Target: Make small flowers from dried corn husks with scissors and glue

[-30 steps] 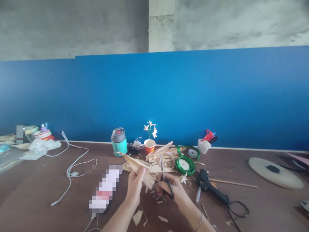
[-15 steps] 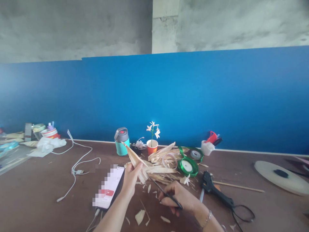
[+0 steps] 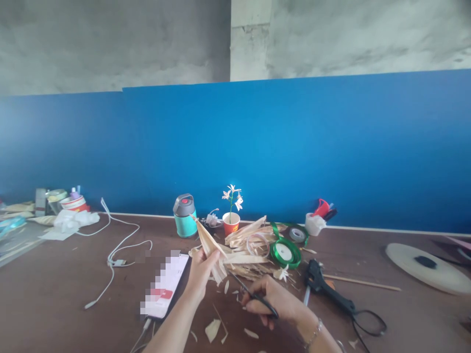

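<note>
Pale scraps (image 3: 212, 330) lie nearest, strewn over the brown tabletop (image 3: 121, 294), where offcuts would naturally drop. The right hand (image 3: 270, 296) is curled around the handles of the scissors (image 3: 253, 295), which show edge-on, their point near the lower end of the husk (image 3: 206, 238); whether the blades are parted cannot be told. The left hand (image 3: 201, 274) pinches the husk between thumb and fingers, above the tabletop, narrow tip up and away; this grip presumably steadies it while leaving the lower end free. The phone (image 3: 170, 282) lies screen up to the left, probably for easy viewing, a cable (image 3: 147, 324) at its near end. The glue gun (image 3: 327, 287) rests to the right, likely within reach. Beyond, a husk pile (image 3: 246, 233) and green ribbon (image 3: 295, 256) lie side by side, seemingly as stock. Farther back, a paper cup (image 3: 231, 227) holds a flower stem (image 3: 231, 198) upright, vase-fashion, right of the flask (image 3: 186, 225). A blue partition (image 3: 257, 147) stands behind.
</note>
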Demonstrator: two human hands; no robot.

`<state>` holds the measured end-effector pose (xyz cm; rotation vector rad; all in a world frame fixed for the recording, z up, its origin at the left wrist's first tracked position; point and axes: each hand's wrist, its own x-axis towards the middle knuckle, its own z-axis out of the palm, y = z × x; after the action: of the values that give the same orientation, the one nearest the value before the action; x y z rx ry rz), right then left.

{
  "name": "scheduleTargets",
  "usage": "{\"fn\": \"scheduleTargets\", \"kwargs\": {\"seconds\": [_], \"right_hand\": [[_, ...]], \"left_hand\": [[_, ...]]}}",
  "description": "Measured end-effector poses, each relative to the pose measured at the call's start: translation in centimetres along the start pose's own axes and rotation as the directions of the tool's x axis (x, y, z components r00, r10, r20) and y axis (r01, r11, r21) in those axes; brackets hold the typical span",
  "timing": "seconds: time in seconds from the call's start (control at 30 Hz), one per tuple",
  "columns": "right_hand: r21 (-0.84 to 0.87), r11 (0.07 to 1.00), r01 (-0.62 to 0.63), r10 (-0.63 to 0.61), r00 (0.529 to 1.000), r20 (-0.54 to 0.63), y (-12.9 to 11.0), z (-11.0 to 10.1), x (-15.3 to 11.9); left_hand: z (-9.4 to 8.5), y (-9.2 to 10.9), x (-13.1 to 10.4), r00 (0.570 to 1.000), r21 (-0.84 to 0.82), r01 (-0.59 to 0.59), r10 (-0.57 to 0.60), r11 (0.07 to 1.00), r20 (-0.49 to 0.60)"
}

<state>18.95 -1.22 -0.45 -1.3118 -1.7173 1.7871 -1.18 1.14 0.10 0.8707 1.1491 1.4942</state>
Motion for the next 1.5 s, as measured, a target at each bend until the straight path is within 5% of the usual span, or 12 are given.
{"fn": "scheduleTargets", "kwargs": {"seconds": [0.67, 1.5], "right_hand": [[0.033, 0.999, 0.015, -0.017, 0.999, 0.046, 0.07, 0.02, -0.03], [-0.033, 0.998, 0.044, -0.044, 0.999, 0.015, 0.04, -0.04, -0.02]], "left_hand": [[-0.25, -0.75, 0.20, 0.991, -0.042, 0.033, -0.027, 0.999, 0.131], [-0.28, -0.91, 0.24, 0.991, -0.022, 0.040, -0.037, 0.999, 0.127]]}}
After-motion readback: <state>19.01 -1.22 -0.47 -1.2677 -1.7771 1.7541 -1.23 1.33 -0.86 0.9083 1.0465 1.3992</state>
